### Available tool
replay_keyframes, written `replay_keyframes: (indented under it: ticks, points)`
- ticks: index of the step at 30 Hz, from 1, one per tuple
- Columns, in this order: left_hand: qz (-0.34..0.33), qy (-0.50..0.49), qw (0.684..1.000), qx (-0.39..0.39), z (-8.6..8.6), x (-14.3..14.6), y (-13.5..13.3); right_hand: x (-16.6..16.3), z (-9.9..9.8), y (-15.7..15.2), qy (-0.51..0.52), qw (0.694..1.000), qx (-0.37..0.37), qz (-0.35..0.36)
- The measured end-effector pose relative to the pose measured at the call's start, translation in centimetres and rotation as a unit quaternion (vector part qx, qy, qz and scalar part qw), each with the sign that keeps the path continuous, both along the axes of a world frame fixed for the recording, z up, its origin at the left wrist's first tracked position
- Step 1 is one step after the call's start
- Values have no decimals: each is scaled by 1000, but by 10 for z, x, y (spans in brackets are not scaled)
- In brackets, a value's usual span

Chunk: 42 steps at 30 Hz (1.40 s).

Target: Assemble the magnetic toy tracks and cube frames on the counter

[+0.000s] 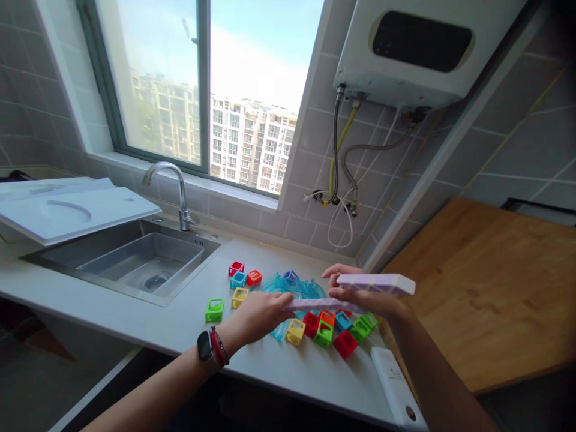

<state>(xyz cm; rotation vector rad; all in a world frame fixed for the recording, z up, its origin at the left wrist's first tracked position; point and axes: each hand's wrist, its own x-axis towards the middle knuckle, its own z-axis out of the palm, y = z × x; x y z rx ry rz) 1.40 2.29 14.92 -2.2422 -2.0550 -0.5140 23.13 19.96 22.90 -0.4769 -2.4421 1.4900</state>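
My left hand [263,315], wearing a watch, is closed on the near end of a thin lilac patterned slab [315,305], seen almost edge-on. A second flat lilac piece [375,283], like a shallow box or lid, lies in my right hand [355,294], between thumb and fingers. The far end of the thin slab runs in under my right hand, so I cannot tell whether the two pieces join. Below them on the counter are open-sided toy cubes: a yellow cube [296,332], a green cube [324,334] and a red cube [345,344]. Behind lies a translucent blue plastic piece [310,289].
More cubes lie leftward, among them a green cube [215,309] and a red cube [236,268]. A steel sink [180,288] with a faucet [182,198] is at left. A white oblong device [396,384] lies at the counter's right edge, near a wooden board [486,294].
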Motion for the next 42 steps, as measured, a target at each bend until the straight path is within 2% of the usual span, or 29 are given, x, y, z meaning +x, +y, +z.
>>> replay_keyframes:
  ticks: [3, 5, 8, 11, 12, 14, 16, 17, 18, 19, 22, 23, 25, 29, 33, 35, 36, 39, 40, 42]
  points:
    - [3, -3, 999, -34, -9, -1, -3, -1, -11, 6, -122, 991, 16, 59]
    - [25, -17, 998, -52, -15, -3, -2, -4, -19, 11, -167, 981, 41, 89]
    - [43, -58, 994, -84, -18, -7, 2, -9, -25, 12, -167, 978, 103, 73]
    - [-7, -146, 980, -132, -12, -15, 4, -14, -17, -2, -146, 965, 207, 66]
    - [-31, -190, 968, -163, -8, -18, 4, -16, -12, -10, -146, 954, 250, 76]
    - [-70, -286, 921, -255, -2, -23, 5, -20, -2, -30, -163, 921, 338, 101]
    - [-80, -357, 861, -354, 2, -26, 5, -25, 6, -49, -194, 880, 420, 112]
    - [-75, -373, 844, -379, 4, -26, 5, -28, 8, -57, -206, 860, 455, 107]
    - [-66, -375, 845, -376, 4, -26, 5, -30, 9, -63, -214, 842, 486, 98]
    - [-53, -361, 865, -344, 4, -25, 4, -32, 9, -65, -219, 828, 509, 87]
    - [-1, -240, 960, -145, 2, -19, 2, -36, 3, -56, -252, 803, 537, 60]
    - [20, -192, 977, -88, 1, -16, 1, -37, 0, -49, -268, 800, 534, 58]
    - [56, -123, 991, -26, -3, -10, -1, -40, -6, -33, -291, 804, 514, 68]
    - [75, -80, 994, -30, -8, -3, -4, -45, -12, -18, -278, 819, 488, 120]
    - [58, -126, 988, -73, -6, -2, -5, -48, -18, -35, -285, 772, 565, 65]
    - [47, -211, 967, -137, -3, -2, -4, -51, -23, -52, -296, 747, 594, 41]
    - [45, -266, 944, -191, -1, -3, -3, -52, -25, -61, -301, 736, 605, 36]
    - [43, -410, 835, -363, 4, -6, 2, -55, -31, -86, -312, 700, 641, 43]
    - [39, -442, 802, -400, 4, -8, 3, -55, -33, -92, -307, 690, 653, 53]
    - [18, -487, 757, -436, 1, -14, 6, -55, -34, -98, -280, 683, 670, 79]
